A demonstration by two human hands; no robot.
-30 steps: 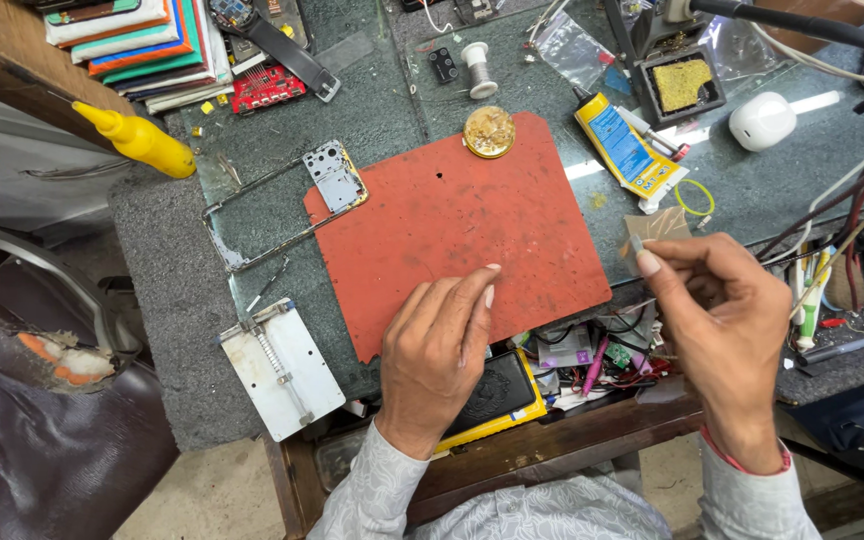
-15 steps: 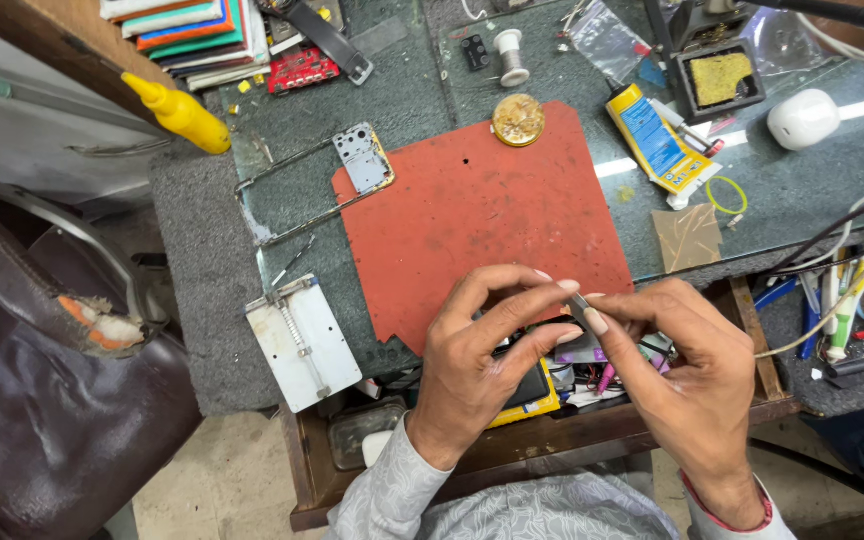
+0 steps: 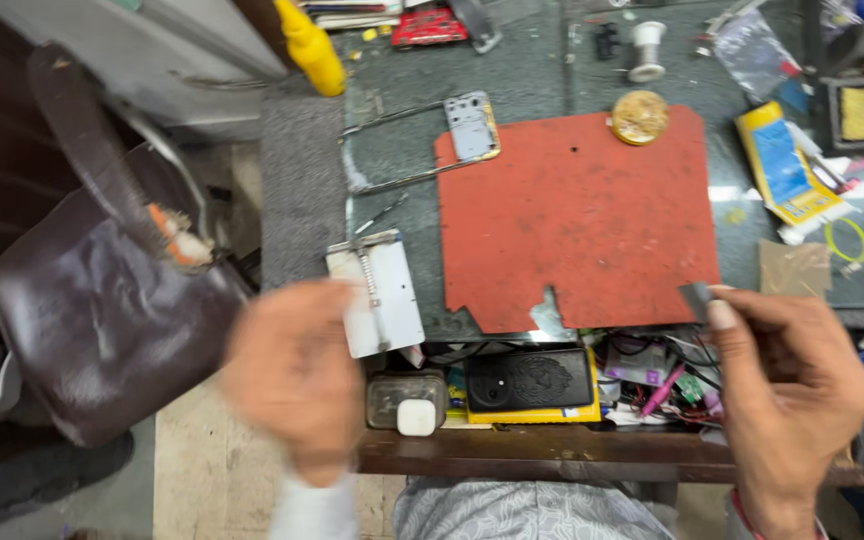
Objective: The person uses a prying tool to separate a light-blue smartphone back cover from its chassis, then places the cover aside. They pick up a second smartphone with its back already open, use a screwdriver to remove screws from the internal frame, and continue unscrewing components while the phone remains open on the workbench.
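Head cam, looking down on a cluttered repair bench. Right hand (image 3: 792, 400) sits at the bench's near edge, lower right, thumb and forefinger pinched shut on a small grey flat piece (image 3: 696, 298), which pokes up just over the near right corner of the red mat (image 3: 577, 215). Can't tell what the piece is, too small & a bit blurred. Left hand (image 3: 292, 375) is heavily motion-blurred, off the bench's near left corner, just beside the white metal clamp jig (image 3: 377, 295); seems to hold nothing, but fingers too smeared to tell if spread or curled. Hands well apart. Betw. them, in the open drawer below the bench edge: black phone (image 3: 530, 378) lying on sth yellow, small white earbud case (image 3: 415, 417), loose wires & bits to the right. On the mat's far edge a round brass-coloured tin (image 3: 639, 117); at its far left corner a bare phone frame (image 3: 417, 145) w/ a metal plate. Yellow bottle (image 3: 310, 50) at far left, yellow-blue pack (image 3: 780, 165) to the right of the mat. Brown leather bag (image 3: 102, 300) hangs left of the bench.
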